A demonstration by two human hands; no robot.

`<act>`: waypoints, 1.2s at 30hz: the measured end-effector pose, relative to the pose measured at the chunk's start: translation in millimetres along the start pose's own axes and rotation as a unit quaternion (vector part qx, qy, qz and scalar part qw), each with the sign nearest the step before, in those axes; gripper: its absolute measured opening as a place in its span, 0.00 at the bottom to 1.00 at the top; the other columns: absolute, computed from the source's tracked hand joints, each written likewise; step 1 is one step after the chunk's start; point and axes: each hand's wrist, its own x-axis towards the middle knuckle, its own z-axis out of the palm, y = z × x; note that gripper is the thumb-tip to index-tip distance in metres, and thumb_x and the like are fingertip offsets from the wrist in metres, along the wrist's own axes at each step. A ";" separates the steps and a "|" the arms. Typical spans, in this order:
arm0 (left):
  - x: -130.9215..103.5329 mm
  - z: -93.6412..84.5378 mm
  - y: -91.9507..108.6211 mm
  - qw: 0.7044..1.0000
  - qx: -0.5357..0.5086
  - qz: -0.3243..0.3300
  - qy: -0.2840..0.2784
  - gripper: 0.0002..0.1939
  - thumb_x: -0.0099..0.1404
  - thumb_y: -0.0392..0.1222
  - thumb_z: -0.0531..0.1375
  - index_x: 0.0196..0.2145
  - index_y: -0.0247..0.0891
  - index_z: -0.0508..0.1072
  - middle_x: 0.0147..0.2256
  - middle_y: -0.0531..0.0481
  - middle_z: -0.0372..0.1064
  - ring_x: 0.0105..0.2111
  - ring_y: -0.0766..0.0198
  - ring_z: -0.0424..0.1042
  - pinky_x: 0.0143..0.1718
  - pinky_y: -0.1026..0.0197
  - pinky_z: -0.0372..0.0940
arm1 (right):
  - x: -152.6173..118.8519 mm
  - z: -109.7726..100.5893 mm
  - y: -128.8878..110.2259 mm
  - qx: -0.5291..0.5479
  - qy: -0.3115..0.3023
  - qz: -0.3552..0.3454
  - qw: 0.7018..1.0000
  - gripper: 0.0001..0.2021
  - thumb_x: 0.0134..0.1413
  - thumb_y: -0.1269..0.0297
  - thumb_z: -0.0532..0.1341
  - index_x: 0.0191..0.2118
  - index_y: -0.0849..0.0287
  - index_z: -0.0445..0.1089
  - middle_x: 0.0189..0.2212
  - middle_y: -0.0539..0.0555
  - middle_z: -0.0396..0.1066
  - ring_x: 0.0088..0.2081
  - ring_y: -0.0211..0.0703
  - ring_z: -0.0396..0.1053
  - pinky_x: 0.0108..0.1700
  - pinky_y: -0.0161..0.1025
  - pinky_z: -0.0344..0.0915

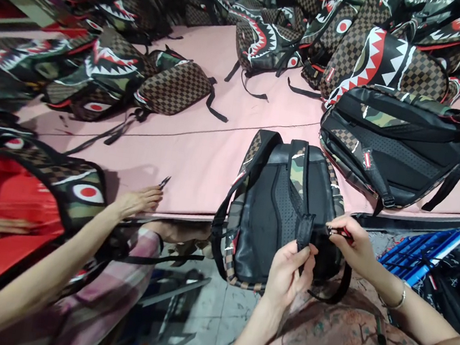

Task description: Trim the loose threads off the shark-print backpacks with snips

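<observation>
Head view: at lower center, your left hand (290,272) is pinched on a shoulder strap (306,229) of the backpack (268,218) at the desk's (197,162) near edge, your right hand (354,247) closed around a small red-handled tool (346,233), the strap work apparently underway, its remainder impossible to tell.

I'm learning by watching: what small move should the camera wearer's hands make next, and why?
Probably bring the red tool in the right hand closer to the strap: the left hand pinches the strap, and the tool's tip points towards it.
</observation>
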 end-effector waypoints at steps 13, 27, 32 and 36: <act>5.6 7.3 -13.7 0.972 0.163 0.067 0.152 0.17 0.49 0.44 0.65 0.35 0.32 0.72 0.28 0.47 0.74 0.25 0.62 0.74 0.28 0.63 0.69 | 19.3 18.0 9.5 0.069 0.016 0.211 0.975 0.12 0.42 0.58 0.61 0.26 0.59 0.59 0.18 0.43 0.54 0.20 0.31 0.53 0.22 0.30 0.52; 1.5 5.3 3.0 0.979 0.040 0.039 0.196 0.19 0.47 0.44 0.65 0.35 0.29 0.73 0.29 0.41 0.75 0.28 0.54 0.75 0.30 0.57 0.71 | 10.9 -13.8 21.0 -0.291 -0.014 -0.226 0.930 0.10 0.59 0.61 0.52 0.39 0.59 0.67 0.32 0.56 0.69 0.35 0.42 0.65 0.38 0.39 0.61; 1.9 2.7 1.4 0.979 0.048 0.032 0.197 0.18 0.47 0.44 0.65 0.35 0.30 0.74 0.28 0.43 0.75 0.28 0.55 0.75 0.29 0.57 0.70 | 13.7 -14.7 16.4 -0.276 -0.064 -0.224 0.933 0.16 0.61 0.57 0.47 0.39 0.59 0.67 0.31 0.56 0.69 0.36 0.42 0.65 0.38 0.39 0.60; 1.7 3.6 1.2 0.980 0.050 0.031 0.190 0.18 0.47 0.44 0.65 0.35 0.31 0.74 0.28 0.43 0.75 0.29 0.55 0.75 0.29 0.58 0.70 | 16.5 -13.1 13.4 -0.258 -0.084 -0.217 0.938 0.19 0.62 0.55 0.44 0.37 0.60 0.67 0.30 0.56 0.68 0.35 0.42 0.64 0.37 0.38 0.60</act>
